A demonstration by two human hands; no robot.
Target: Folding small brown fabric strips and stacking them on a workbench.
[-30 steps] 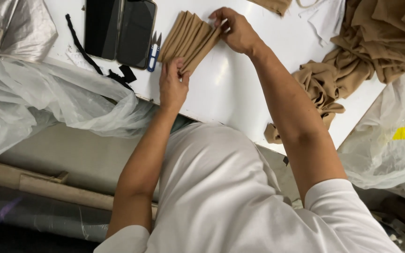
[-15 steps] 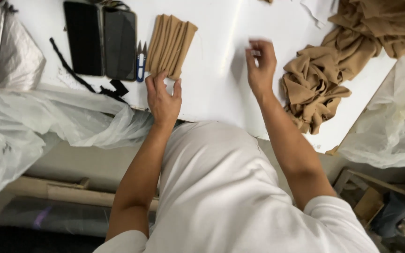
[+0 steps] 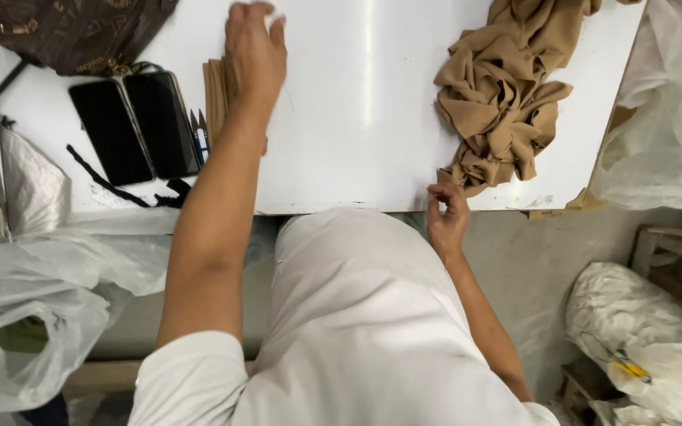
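— What's hard to see?
— The folded stack (image 3: 216,93), mostly hidden under the open left hand (image 3: 254,55).
— And the right hand (image 3: 445,217)?
— Fingers curled, pinching something unclear, just below the crumpled cloth (image 3: 503,91).

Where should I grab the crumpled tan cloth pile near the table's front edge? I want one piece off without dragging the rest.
Pinch the loose fold at the near bottom of the tan cloth pile, coming from the table's front edge. It sticks out beside the right hand; the fingers are already close.
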